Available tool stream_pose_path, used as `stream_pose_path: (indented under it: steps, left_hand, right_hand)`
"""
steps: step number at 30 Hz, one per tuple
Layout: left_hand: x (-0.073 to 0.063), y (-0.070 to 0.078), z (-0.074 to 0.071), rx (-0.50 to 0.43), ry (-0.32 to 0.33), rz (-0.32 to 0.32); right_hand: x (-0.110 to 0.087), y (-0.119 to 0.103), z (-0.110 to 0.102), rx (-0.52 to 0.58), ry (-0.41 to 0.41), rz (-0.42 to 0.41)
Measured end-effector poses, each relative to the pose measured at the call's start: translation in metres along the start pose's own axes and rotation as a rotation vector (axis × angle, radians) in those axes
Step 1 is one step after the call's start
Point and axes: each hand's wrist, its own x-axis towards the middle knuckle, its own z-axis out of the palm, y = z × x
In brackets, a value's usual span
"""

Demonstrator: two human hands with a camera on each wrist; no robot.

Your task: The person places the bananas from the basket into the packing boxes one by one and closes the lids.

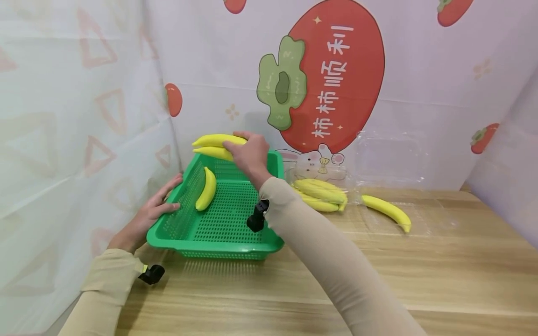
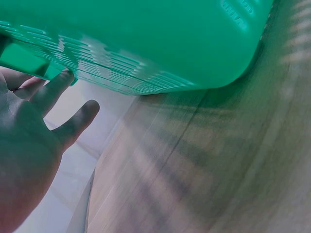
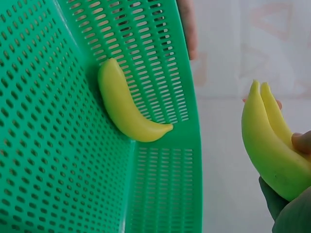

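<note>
Two yellow bananas [image 1: 214,147] are held side by side in my right hand [image 1: 252,156], above the far left part of a green plastic basket [image 1: 227,247]. In the right wrist view, the thumb lies across the pair of bananas [image 3: 277,145], whose tips point away from the hand. Another banana [image 1: 206,189] lies inside the basket against its left wall. My left hand [image 1: 153,214] rests at the basket's left rim, with fingers extended. From the left wrist view, its fingertips touch the outer side under the rim, and the thumb [image 2: 80,121] stands apart from the other fingers.
Right of the basket, a clear plastic box [image 1: 350,184] holds several bananas [image 1: 321,193]. Beside it, a single banana [image 1: 386,211] lies in an opened clear box whose lid [image 1: 391,156] stands upright. A printed cloth [image 1: 227,56] hangs behind the wooden table [image 1: 378,275].
</note>
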Motion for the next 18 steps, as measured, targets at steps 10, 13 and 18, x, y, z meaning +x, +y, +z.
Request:
stream_pose_path:
  steps: [10,13,18]
  left_hand:
    - [-0.001,0.000,0.000,-0.009,-0.002,0.018]
    - [-0.001,0.001,0.000,-0.012,-0.009,0.014]
    - [-0.001,0.001,0.002,-0.020,-0.006,0.009]
  right_hand:
    - [0.008,0.000,-0.023,-0.016,0.052,-0.069]
    - [0.009,0.000,-0.032,-0.007,0.077,-0.090]
    - [0.010,0.005,-0.046,0.010,0.082,-0.085]
